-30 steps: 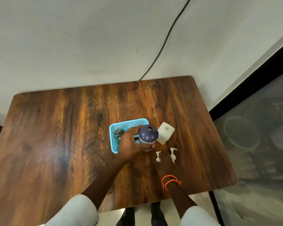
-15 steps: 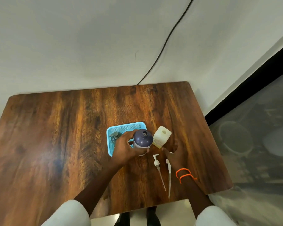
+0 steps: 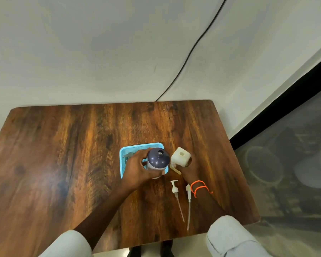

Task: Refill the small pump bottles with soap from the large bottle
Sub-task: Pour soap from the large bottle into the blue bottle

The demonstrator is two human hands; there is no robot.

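Fingers [image 3: 137,160] grip large bottle [image 3: 158,160] over basket [image 3: 123,154].

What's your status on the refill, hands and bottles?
Left hand grips large dark bottle, upright, mouth open. Right hand holds small white bottle, pump off. Two pump heads loose on table; nothing blocking.

Large bottle [image 3: 158,158] stands between basket [image 3: 123,154] and small bottle [image 3: 180,156]; pumps [image 3: 175,190] lie nearer.
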